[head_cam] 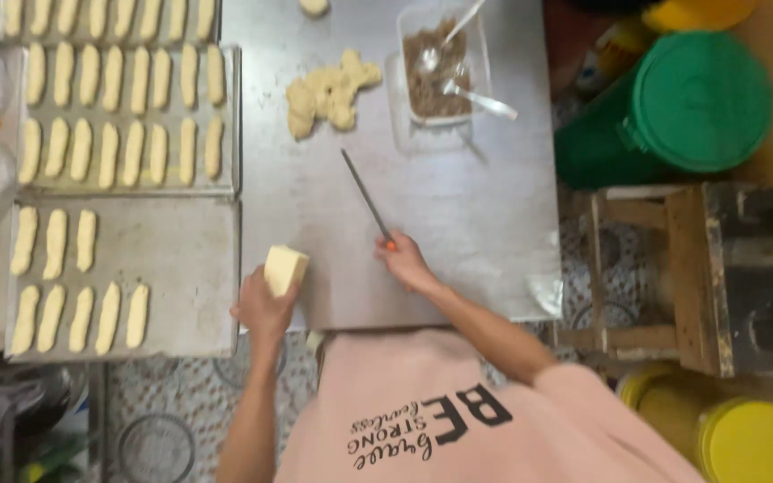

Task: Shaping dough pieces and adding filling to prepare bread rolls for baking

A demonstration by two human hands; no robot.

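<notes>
Gripping a pale yellow rectangular block of butter or dough (284,267), the left hand (264,309) has its fingers curled around the block's lower end and holds it at the near edge of the grey steel table (476,206), close to that edge's left corner. The right hand (404,259) is closed around the orange handle of a long thin-bladed knife (365,197), whose blade lies slanting away across the middle of the table toward a lumpy pile of cream-coloured dough pieces (328,92) near the far edge. Just right of that pile stands a clear rectangular plastic tub of brown crumbly filling (436,76) with two metal spoons (480,100) resting in it. Another small lump of dough (313,6) sits at the very far edge.

Beyond the table's left edge lie flat metal baking trays (190,259); the near one carries two rows of pale finger-shaped dough rolls (80,317) along its left side, and the tray behind it is filled with rows of the same rolls (123,80).

Off the right edge stands a green round plastic bucket with a lid (695,103), a worn wooden stool or crate (673,277) nearer, and a yellow round lidded container (749,443) on the floor by the near right corner. The person wears a pink shirt (422,402) with dark lettering on its front
</notes>
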